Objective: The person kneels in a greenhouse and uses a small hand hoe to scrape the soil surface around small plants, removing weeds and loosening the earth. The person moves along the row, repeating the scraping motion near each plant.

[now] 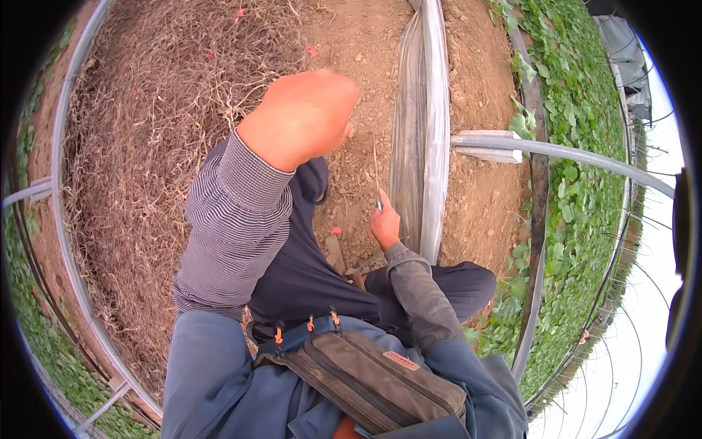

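My left hand is raised above my bent left knee, close to the camera. Its back faces up and hides most of its fingers, so what they hold cannot be seen. Low over bare soil, my right hand is closed on a small hand tool, of which only a short grey part shows. A thin brown stem-like piece runs forward from the fingertips; whether it belongs to the tool is unclear. Gathered clear plastic film stretches along the ground just right of that hand.
Dry vines cover the ground at left. A metal pipe crosses at right beside a pale block, with green leafy plants beyond. Wooden pieces lie between my legs. A brown waist bag rests on my lap.
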The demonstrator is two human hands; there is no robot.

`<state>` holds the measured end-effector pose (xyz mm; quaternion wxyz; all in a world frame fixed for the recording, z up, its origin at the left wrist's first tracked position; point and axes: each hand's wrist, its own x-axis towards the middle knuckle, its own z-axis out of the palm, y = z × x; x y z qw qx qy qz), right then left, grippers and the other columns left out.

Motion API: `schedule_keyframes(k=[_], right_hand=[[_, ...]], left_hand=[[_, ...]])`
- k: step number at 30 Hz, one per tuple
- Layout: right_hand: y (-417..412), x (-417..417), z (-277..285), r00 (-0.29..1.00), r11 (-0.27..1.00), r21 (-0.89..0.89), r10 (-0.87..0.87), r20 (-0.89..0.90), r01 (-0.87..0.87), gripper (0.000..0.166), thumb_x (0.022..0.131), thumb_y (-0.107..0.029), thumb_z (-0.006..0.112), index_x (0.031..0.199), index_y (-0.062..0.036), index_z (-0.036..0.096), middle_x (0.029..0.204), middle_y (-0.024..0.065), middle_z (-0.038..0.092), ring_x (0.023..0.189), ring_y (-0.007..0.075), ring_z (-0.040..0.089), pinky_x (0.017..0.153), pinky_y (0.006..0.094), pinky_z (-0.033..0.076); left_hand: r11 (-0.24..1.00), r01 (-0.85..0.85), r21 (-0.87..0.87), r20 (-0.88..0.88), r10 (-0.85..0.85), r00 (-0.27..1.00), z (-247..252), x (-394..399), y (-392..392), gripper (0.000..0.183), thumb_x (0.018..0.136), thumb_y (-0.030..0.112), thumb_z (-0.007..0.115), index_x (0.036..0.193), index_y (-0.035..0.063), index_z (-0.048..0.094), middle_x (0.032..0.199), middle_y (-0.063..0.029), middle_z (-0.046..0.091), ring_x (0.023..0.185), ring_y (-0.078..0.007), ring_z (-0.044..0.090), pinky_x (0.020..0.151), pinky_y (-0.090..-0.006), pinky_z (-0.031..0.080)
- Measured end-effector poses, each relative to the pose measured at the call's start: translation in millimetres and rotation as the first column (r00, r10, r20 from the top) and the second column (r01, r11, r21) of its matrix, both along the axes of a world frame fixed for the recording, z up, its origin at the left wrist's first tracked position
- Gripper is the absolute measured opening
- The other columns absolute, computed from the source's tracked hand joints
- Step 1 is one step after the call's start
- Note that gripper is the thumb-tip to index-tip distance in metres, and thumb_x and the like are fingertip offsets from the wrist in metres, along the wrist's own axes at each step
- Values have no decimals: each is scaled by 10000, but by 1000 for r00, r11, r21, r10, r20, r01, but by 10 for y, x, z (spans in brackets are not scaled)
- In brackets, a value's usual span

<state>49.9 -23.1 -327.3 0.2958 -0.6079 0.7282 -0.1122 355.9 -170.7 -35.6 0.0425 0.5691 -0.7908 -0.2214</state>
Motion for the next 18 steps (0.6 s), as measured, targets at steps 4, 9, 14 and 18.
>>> schedule_keyframes(k=[4,9,14,18], right_hand=[[-367,245,433,999,999,-15,-48,4,48,605,871,-69,538,1453,-213,454,875,289,660,808,457,654,730,504,511],[91,-108,-41,985,988,-12,156,75,-155,614,862,-91,539,1456,-223,453,876,291,656,822,464,649,747,514,505],[706,-213,572,997,979,195,39,66,-51,606,845,-35,513,1440,-142,478,804,303,617,728,441,639,680,464,510],[1025,-391,545,971,947,217,227,79,-239,690,826,-48,571,1478,-213,418,743,282,630,705,465,635,672,530,501]], left_hand=[[1000,-9,17,21,9,1000,32,-14,-2,262,786,210,723,976,33,693,918,-172,673,939,-359,645,810,-457,526],[997,-12,76,37,9,999,27,-55,-57,245,794,206,721,975,43,697,922,-171,677,943,-356,648,813,-457,526],[1000,-2,-10,2,2,1000,8,-36,43,252,799,192,723,1003,47,691,930,-163,681,949,-354,647,821,-454,522],[998,17,-53,7,-16,1000,-1,-33,41,272,790,188,736,1021,53,685,928,-150,677,949,-348,643,822,-452,522]])
